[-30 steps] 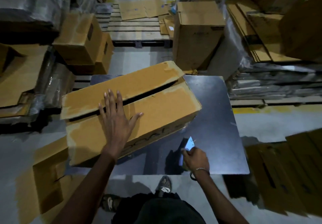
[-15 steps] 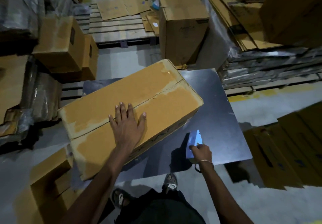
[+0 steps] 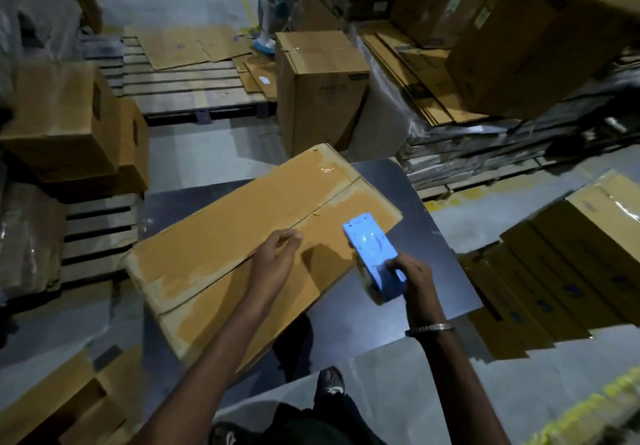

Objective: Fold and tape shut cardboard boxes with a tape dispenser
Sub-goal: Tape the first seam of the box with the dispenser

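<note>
A long brown cardboard box point(image 3: 221, 233) lies slantwise on a dark table point(image 3: 415, 202), its two top flaps closed along a middle seam. My left hand point(image 3: 277, 254) rests on that seam with fingers curled down onto the cardboard, holding nothing. My right hand point(image 3: 412, 271) grips the handle of a light blue tape dispenser point(image 3: 372, 254), which hovers over the box's near right corner with its head pointing toward the seam.
A tall upright box point(image 3: 322, 88) stands behind the table. Wooden pallets point(image 3: 180, 84) with flat cardboard lie at the back left. Stacked boxes point(image 3: 69, 122) sit left, more boxes point(image 3: 571, 250) right. A loose box point(image 3: 62, 403) lies on the floor by my feet.
The flaps went from gaping to closed. My left hand curled and slid right along the seam. My right hand lifted the dispenser from the table up over the box.
</note>
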`<state>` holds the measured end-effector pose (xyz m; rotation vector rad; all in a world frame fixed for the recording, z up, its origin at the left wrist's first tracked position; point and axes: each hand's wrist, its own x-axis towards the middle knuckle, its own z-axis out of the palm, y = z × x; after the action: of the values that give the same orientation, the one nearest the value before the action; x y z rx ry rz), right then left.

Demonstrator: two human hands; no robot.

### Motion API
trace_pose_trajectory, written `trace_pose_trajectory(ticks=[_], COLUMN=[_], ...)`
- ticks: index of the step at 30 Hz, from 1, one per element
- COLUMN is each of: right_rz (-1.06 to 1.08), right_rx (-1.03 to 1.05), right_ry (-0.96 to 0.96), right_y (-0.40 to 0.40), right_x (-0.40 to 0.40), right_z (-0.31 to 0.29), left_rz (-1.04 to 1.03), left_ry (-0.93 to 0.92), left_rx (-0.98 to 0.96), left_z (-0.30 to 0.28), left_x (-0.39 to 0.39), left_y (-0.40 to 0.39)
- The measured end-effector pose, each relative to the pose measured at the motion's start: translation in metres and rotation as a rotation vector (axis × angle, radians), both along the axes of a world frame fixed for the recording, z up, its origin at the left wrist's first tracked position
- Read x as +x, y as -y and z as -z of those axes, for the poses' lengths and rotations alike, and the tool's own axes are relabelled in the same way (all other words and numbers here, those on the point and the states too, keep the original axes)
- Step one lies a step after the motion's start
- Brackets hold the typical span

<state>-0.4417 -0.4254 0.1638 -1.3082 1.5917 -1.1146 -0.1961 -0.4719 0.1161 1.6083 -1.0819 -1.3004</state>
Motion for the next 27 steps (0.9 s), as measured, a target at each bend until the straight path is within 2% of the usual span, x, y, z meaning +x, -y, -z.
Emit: trace_pose_trajectory(ticks=[2,4,6,9,12,19,23,27], right_rz=[-0.089,-0.107,-0.141,-0.219,-0.262,-0.319,-0.377,-0.282], right_rx=[0.001,0.034,0.057,0.126,0.24,0.207,0.221,0.268], right_ry=[-0.021,0.021,0.044,0.148,0.264,0.205,0.216,0.223], right_y=[-0.005,-0.009,-0.01,-0.007,0.006,0.066,0.109,0.157], right_x=[0.023,0.045,0.056,0.06,0.056,0.023,-0.004,-0.023], right_z=[-0.005,-0.008,-0.002,0.003,-0.005,-0.02,-0.022,-0.022], left_rz=[0.021,0.075,0.123,0.137,0.127,0.122,0.095,0.113], left_ry=[-0.341,-0.579,-0.688,-0.733,-0.691,-0.543,-0.472,-0.266], left_rx=[0.166,0.377,0.492,0.524,0.528,0.388,0.345,0.311], left_z=[-0.024,-0.038,-0.043,-0.046,-0.042,-0.03,-0.044,-0.068], left_x=[0.009,0.019,0.029,0.039,0.038,0.011,-0.014,-0.038], left_y=[0.002,0.005,0.005,0.005,0.015,0.072,0.123,0.188])
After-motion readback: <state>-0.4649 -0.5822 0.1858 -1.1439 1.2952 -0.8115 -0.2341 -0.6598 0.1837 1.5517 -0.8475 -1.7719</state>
